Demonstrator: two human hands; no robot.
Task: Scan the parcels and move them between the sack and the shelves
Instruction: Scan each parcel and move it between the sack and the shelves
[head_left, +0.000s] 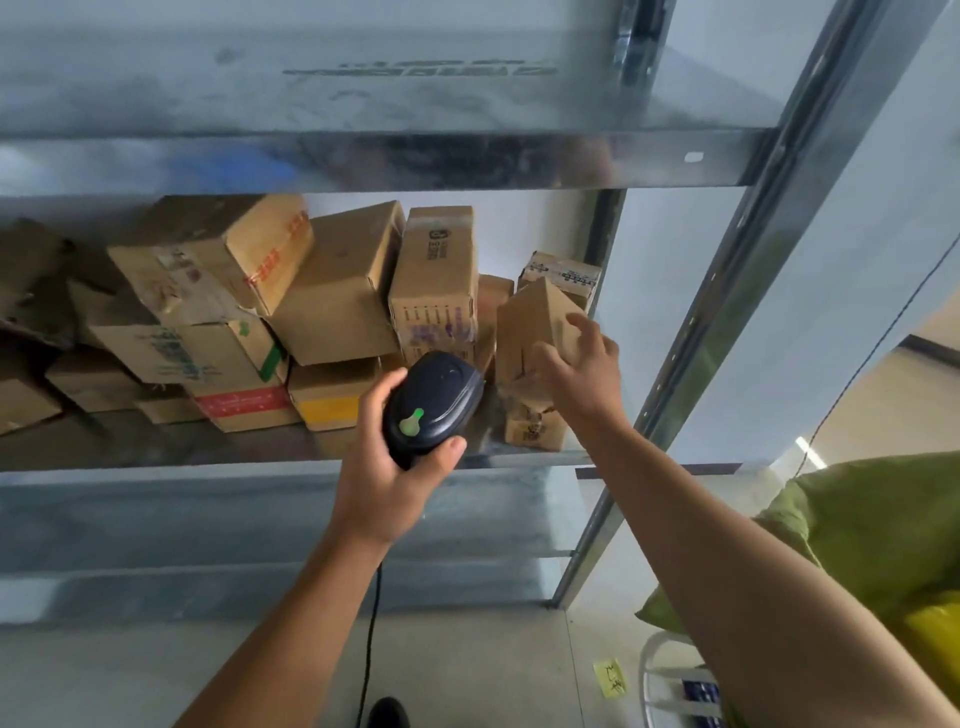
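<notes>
left grip (387, 483) closes around scanner (434, 405) | right grip (584, 371) clasps tilted parcel (527, 332) on shelf (156, 447), right end | green sack (872, 525) lower right

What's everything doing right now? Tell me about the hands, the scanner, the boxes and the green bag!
left hand: grips the scanner.
scanner: held up, facing the boxes, cord hanging down.
right hand: holds the small box.
small box: tilted, at the right end of the shelf.
pile of boxes: stacked untidily, several leaning.
green sack: slumped beside the shelf; whether open or tied, cannot tell.
</notes>
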